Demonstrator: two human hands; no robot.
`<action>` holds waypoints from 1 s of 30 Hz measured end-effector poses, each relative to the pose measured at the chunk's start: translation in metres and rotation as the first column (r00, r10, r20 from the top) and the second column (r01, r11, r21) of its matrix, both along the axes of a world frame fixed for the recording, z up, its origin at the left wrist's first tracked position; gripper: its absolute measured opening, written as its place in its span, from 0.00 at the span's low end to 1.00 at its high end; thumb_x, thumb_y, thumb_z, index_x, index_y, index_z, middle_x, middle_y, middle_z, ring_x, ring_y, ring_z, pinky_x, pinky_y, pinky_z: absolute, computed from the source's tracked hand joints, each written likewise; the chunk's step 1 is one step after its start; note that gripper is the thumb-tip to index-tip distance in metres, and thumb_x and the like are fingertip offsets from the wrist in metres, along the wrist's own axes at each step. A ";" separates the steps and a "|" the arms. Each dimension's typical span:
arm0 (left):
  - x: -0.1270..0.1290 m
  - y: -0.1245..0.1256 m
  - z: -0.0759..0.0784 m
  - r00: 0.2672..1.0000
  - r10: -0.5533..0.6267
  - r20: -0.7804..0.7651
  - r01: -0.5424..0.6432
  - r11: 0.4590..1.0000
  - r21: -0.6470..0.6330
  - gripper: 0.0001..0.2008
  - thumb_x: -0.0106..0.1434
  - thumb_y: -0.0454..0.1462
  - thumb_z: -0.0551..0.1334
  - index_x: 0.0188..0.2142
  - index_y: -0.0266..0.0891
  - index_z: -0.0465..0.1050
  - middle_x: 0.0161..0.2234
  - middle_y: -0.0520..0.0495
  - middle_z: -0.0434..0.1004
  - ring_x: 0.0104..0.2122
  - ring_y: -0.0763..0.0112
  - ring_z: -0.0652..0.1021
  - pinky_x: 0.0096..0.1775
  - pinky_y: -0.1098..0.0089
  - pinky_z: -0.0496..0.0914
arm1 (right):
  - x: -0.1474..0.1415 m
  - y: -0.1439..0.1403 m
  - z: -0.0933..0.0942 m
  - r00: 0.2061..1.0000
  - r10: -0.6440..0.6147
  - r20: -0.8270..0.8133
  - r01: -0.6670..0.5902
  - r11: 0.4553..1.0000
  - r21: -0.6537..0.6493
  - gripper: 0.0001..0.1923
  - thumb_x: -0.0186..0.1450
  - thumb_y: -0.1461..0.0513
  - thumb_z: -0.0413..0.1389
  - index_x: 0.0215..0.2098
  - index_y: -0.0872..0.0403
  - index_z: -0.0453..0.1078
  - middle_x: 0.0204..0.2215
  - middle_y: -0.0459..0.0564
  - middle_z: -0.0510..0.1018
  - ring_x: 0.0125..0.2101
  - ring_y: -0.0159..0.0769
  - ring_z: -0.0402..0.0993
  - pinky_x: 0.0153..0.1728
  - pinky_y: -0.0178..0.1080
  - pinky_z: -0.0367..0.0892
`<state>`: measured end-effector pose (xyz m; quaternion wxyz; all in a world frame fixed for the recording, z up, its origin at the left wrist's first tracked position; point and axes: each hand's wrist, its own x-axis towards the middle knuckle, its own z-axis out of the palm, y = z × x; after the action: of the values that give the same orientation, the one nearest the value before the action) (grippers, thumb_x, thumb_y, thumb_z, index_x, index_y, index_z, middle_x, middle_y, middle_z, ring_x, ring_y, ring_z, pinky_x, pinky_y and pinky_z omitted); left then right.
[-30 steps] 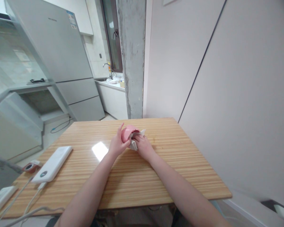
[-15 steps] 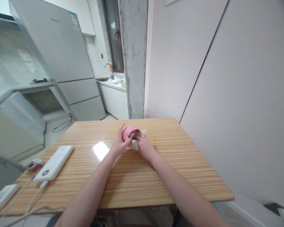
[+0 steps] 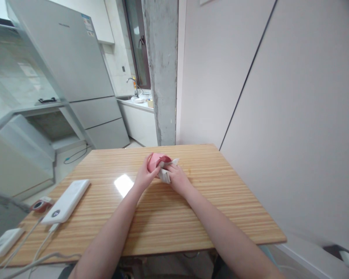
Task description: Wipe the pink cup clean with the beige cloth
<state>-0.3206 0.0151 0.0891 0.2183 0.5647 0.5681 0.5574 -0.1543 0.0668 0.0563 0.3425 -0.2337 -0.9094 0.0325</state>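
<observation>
Just below mid-frame, over the desk (image 3: 104,162), holds the pink bowl (image 3: 154,161) from its left side in the left hand (image 3: 144,174), the nearer, with its mouth tipped toward the white cloth (image 3: 164,176) held at the rim in the right hand (image 3: 178,179).

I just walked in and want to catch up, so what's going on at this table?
A person's left hand holds a pink bowl, tilted, near the far edge of the wooden table. The right hand holds a folded white cloth or tissue at the bowl's opening. Off to the left lies a white device with a cable plugged in.
</observation>
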 end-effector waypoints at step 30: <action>-0.003 0.010 -0.002 0.917 0.077 0.390 -0.038 0.994 -0.105 0.25 0.55 0.45 0.64 0.51 0.37 0.69 0.50 0.40 0.73 0.52 0.57 0.72 0.54 0.59 0.64 | 0.010 -0.019 0.014 0.929 0.025 -0.370 -0.053 0.996 -0.066 0.15 0.62 0.65 0.52 0.48 0.52 0.67 0.42 0.53 0.74 0.46 0.42 0.67 0.49 0.47 0.63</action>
<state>-0.3234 0.0252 0.0873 0.3383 0.4131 0.5550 0.6379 -0.1440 0.0478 0.0702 0.4975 -0.2178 -0.8315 0.1167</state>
